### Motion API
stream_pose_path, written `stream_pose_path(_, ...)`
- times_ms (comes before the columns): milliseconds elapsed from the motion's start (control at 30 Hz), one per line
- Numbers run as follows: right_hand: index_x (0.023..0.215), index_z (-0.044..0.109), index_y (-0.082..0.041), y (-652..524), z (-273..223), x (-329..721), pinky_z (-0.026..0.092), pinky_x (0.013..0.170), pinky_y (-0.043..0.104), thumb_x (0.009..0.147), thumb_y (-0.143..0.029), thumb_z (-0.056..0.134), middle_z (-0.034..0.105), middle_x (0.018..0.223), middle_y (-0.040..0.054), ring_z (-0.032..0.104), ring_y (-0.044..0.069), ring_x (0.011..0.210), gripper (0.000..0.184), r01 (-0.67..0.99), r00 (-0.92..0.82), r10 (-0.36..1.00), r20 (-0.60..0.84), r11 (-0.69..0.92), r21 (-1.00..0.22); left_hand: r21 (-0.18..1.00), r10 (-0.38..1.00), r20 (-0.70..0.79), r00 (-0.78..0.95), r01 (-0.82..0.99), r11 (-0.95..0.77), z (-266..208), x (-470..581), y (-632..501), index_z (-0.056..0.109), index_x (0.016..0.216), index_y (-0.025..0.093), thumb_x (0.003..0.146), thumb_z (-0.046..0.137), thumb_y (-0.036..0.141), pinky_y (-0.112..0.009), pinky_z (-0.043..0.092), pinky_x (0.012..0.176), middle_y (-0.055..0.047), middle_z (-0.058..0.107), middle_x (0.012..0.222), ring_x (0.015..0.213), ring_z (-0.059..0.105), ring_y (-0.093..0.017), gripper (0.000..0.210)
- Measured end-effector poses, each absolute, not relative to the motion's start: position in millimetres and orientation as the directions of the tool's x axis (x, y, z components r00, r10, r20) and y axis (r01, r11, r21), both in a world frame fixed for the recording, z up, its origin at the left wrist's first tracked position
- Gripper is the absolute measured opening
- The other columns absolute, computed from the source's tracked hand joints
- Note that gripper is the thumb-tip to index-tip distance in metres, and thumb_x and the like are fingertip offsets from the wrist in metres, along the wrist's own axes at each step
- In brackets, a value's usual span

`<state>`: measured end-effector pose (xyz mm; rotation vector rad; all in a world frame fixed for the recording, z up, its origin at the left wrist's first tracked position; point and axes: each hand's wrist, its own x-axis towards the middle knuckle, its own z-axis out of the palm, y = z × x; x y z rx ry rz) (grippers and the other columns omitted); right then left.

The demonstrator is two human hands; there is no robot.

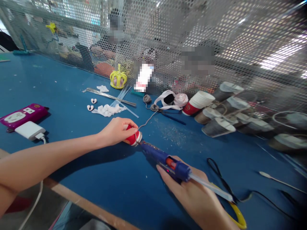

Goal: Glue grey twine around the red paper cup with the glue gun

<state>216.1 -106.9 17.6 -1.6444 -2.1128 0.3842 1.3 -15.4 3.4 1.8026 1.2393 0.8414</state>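
Note:
My left hand [120,130] is closed around a small red paper cup [131,139] lying on its side, its white rim facing right. Grey yarn [149,120] runs from the cup's rim to a loose coil further back. In my right hand [189,188] is a dark blue hot glue gun [158,154], its nozzle at the cup's rim by the yarn. A clear glue stick [211,187] sticks out of the gun's back end, and a small red light glows on its side. Whether the nozzle touches the cup, I cannot tell.
Along the perforated metal screen [148,38] stand a yellow crown [118,78], stacked paper cups [199,102] and several yarn-wrapped cups [218,127]. Glue sticks [129,108] and white lace [107,109] lie beyond my left hand. A purple case [26,115] and white power bank [30,130] sit left; black cable [218,175] lies right.

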Motion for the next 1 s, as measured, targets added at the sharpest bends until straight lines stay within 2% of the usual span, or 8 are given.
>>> stream_pose_path(233,0.075,0.061,-0.022,-105,23,213,0.044,0.045,0.023,0.080,-0.035,0.047,0.059,0.050,-0.0024,0.052,0.013,0.041,0.020,0.860,-0.209,0.965,0.158,0.259,-0.440,0.863,0.949,0.090,0.302,0.453,-0.225,3,2,-15,0.068,0.084,0.015,0.075,0.051,0.029,-0.021,0.049,0.059,-0.005,0.072,0.078,0.068,0.064,-0.016,0.023)
stream_pose_path(467,0.075,0.063,-0.022,-102,35,209,0.045,0.043,0.023,0.080,-0.035,0.045,0.061,0.051,0.0006,0.052,0.014,0.040,0.023,0.859,-0.206,0.965,0.161,0.257,-0.443,0.847,0.948,0.101,0.301,0.474,-0.240,4,2,-16,0.068,0.084,0.015,0.075,0.052,0.028,-0.020,0.047,0.056,-0.005,0.071,0.077,0.064,0.062,-0.014,0.023)
stream_pose_path(633,0.075,0.062,-0.022,-101,28,211,0.045,0.044,0.023,0.080,-0.040,0.045,0.060,0.052,-0.0002,0.051,0.014,0.041,0.025,0.871,-0.115,0.979,0.167,0.180,-0.456,0.830,0.944,0.125,0.305,0.489,-0.268,7,3,-19,0.068,0.083,0.014,0.074,0.052,0.025,-0.020,0.046,0.055,-0.005,0.071,0.078,0.064,0.061,-0.013,0.022)
stream_pose_path(700,0.074,0.062,-0.022,-102,27,210,0.045,0.043,0.023,0.080,-0.040,0.045,0.058,0.050,-0.0006,0.049,0.014,0.040,0.026,0.871,-0.132,0.978,0.163,0.192,-0.452,0.831,0.945,0.122,0.304,0.490,-0.265,7,3,-19,0.068,0.083,0.014,0.074,0.052,0.025,-0.020,0.046,0.056,-0.005,0.070,0.078,0.064,0.061,-0.013,0.021)
stream_pose_path(867,0.069,0.063,-0.023,-107,30,206,0.042,0.042,0.024,0.082,-0.039,0.041,0.057,0.046,0.0002,0.049,0.015,0.039,0.030,0.874,-0.133,0.959,0.252,0.233,-0.427,0.818,0.939,0.141,0.314,0.497,-0.290,6,2,-19,0.068,0.084,0.015,0.074,0.052,0.024,-0.021,0.046,0.058,-0.005,0.070,0.082,0.066,0.061,-0.013,0.021)
stream_pose_path(1000,0.070,0.064,-0.023,-107,28,208,0.043,0.044,0.026,0.081,-0.039,0.042,0.056,0.043,0.0006,0.053,0.017,0.041,0.029,0.882,-0.128,0.954,0.271,0.235,-0.409,0.812,0.934,0.159,0.320,0.495,-0.308,7,3,-21,0.068,0.084,0.015,0.076,0.052,0.024,-0.022,0.046,0.060,-0.005,0.071,0.082,0.068,0.061,-0.013,0.021)
